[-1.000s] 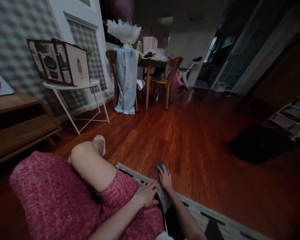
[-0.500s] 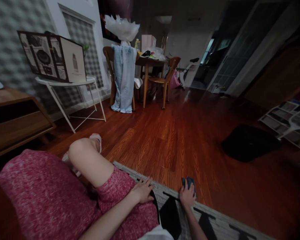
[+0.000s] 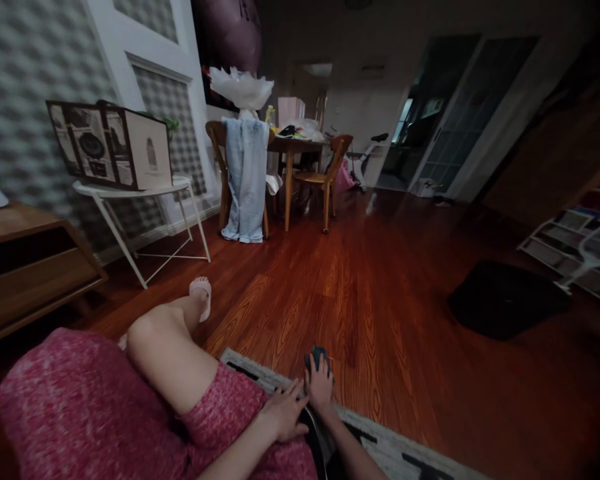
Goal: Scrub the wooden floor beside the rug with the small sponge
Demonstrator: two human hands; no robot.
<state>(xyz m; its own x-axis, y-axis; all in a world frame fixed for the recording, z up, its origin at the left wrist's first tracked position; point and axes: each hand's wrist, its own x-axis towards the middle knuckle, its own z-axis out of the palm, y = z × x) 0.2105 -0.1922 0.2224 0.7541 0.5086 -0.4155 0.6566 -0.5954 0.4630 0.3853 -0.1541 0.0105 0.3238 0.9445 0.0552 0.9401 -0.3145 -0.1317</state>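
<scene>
My right hand (image 3: 321,385) presses down on a small dark teal cloth (image 3: 319,355) on the wooden floor, just past the rug's edge. Its fingers lie over the cloth and hide part of it. Across my thigh, on the pink shorts (image 3: 230,395), rests my left hand (image 3: 286,413), with its fingers apart and nothing in it. The two hands are close together, the left fingertips near the right wrist. Below them shows the grey and black patterned rug (image 3: 390,445).
Ahead stand a dining table (image 3: 295,145) and wooden chairs, one draped with jeans (image 3: 245,180). At left are a white side table (image 3: 130,189) bearing a box (image 3: 150,150) and a wooden cabinet (image 3: 35,280). A black object (image 3: 505,300) lies at right by a shelf (image 3: 570,233).
My right hand has slid left along the rug's edge with the cloth, closer to my left hand. The left hand stays on my thigh. The view has tipped slightly upward.
</scene>
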